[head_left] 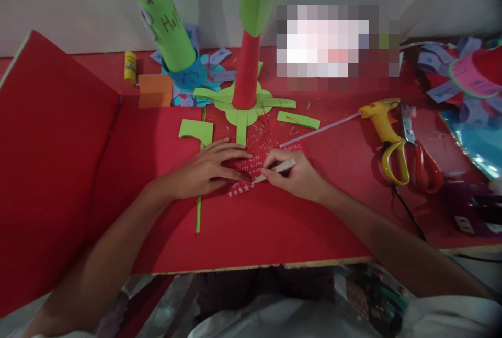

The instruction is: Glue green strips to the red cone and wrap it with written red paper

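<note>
My right hand is closed around a white pen, its tip down on a red paper piece. White stars run along that paper's lower edge, with rows of white handwriting above them. Flat across the paper's left part lies my left hand, fingers spread, nothing in it. Beside its fingertips, a folded green paper strip rests on the table. Just beyond both hands stands a red paper cone on a green flower-shaped base.
A green paper tube stands in a blue ring at the back left, near a yellow glue stick. To the right lie a yellow glue gun and scissors. A large red board rises at left. Part of the background is pixelated.
</note>
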